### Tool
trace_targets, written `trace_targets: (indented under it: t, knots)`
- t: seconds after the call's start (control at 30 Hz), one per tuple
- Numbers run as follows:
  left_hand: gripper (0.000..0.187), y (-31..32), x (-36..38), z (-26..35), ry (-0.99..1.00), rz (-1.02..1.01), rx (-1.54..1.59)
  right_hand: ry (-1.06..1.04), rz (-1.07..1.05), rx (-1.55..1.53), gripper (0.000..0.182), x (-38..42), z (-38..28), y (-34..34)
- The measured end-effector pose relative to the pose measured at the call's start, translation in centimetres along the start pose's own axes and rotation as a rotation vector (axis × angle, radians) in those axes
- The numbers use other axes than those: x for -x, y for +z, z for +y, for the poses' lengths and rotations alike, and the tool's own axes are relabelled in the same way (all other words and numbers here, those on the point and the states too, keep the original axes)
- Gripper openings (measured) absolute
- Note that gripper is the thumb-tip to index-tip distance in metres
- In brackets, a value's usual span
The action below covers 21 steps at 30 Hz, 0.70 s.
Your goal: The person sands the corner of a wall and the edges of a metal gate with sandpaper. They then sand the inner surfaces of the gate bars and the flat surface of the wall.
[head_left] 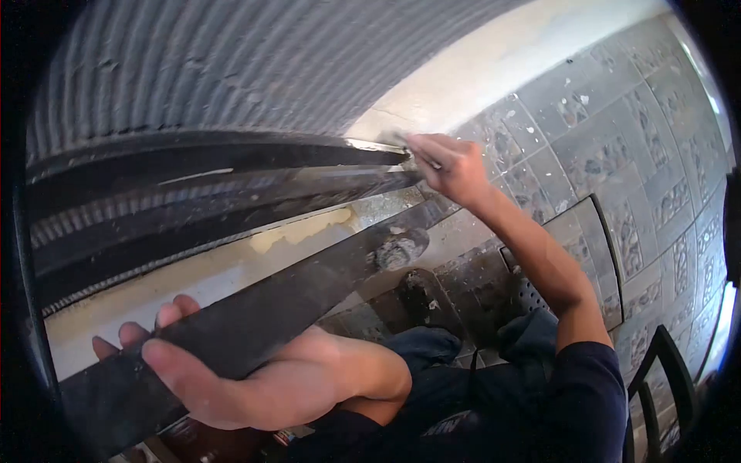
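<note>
A long dark flat board (pixel 285 297) runs diagonally from the lower left toward the centre, with a grey lump of wet-looking material (pixel 399 251) near its far end. My left hand (pixel 224 378) grips the board from below, thumb and fingertips curled over its edges. My right hand (pixel 451 166) is closed at the far end of a dark frame (pixel 309 158), beside the pale wall (pixel 440 92). Its fingers pinch something small and pale, too blurred to name.
Grey corrugated sheet (pixel 231 69) fills the upper left. Patterned floor tiles (pixel 617 147), spotted with white specks, lie at the right. A dark shoe (pixel 424 297) is below the board. Black metal legs (pixel 668 370) stand at the lower right.
</note>
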<state>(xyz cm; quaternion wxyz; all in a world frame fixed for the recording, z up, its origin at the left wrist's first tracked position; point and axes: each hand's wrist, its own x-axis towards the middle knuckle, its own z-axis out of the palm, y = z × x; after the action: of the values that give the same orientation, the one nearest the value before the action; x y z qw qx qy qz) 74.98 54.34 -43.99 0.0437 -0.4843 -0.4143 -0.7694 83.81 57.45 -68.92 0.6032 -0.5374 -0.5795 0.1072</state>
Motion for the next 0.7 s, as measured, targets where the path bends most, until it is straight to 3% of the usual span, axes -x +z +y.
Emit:
trace_targets:
  t: [0.07,0.13,0.2,0.27,0.4,0.47,0.5,0.57,0.7]
  knots:
    - [0.035,0.0,0.2,0.0,0.056,0.046,-0.053,0.005,-0.197,-0.094,0.035,0.3,-0.6,0.1]
    - [0.033,0.1,0.2,0.2,0.042,0.017,-0.081,-0.087,-0.088,-0.078,0.044,1.3,0.4,2.0]
    - [0.032,-0.2,-0.1,0.0,0.033,-0.012,-0.107,-0.091,-0.191,-0.017,0.047,1.4,0.6,1.9]
    - [0.032,-1.2,-0.3,-0.8,0.337,-0.107,-0.346,-0.072,-0.263,0.02,0.05,2.2,2.3,2.3]
    - [0.034,-2.9,-1.9,-1.2,0.313,-0.151,-0.257,0.053,-0.355,-0.014,0.046,2.3,2.8,2.7]
    - [0.033,-4.2,-2.5,-2.1,0.645,-0.339,-0.389,-0.031,-0.222,-0.111,0.042,2.4,2.6,2.7]
    - [0.033,-3.7,-2.4,-1.9,0.645,-0.341,-0.4,-0.014,-0.271,-0.098,0.04,2.4,3.1,2.6]
    - [0.034,-2.3,-2.3,-0.9,0.214,-0.057,-0.14,0.015,-0.323,-0.058,0.041,2.7,3.5,2.7]
    - [0.035,-1.5,-1.4,-0.8,0.24,-0.109,-0.116,-0.013,-0.253,-0.067,0.041,2.6,3.1,2.7]
